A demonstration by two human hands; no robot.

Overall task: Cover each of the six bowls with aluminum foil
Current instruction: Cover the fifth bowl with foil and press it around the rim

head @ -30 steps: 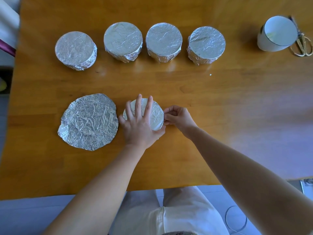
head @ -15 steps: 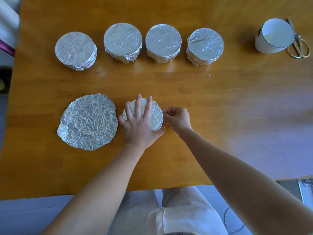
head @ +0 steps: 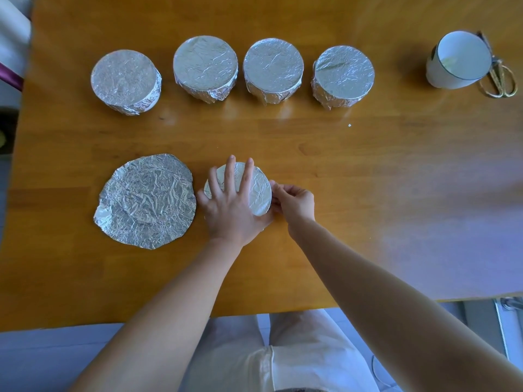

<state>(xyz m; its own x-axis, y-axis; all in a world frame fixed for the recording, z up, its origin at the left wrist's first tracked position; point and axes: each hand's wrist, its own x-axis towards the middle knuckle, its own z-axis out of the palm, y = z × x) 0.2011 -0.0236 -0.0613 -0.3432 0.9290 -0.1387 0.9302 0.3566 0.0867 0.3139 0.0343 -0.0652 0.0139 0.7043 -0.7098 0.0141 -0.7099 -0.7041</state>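
My left hand [head: 229, 210] lies flat with its fingers spread and straight, pressing down on the foil-topped bowl [head: 259, 193] at the near middle of the counter [head: 368, 193]. My right hand [head: 294, 203] is tucked against that bowl's right edge, fingers curled in and pinching the foil at the rim there. Just left of the bowl a loose foil sheet [head: 147, 200] lies flat, crinkled and roughly round. Along the far side there's a row of four wrapped bowls: the first [head: 126, 80], second [head: 205, 70], third [head: 273, 70] and fourth [head: 343, 75]. Way off at the far right sits a bare white bowl [head: 458, 62] with gold scissors [head: 502, 80] right beside it.
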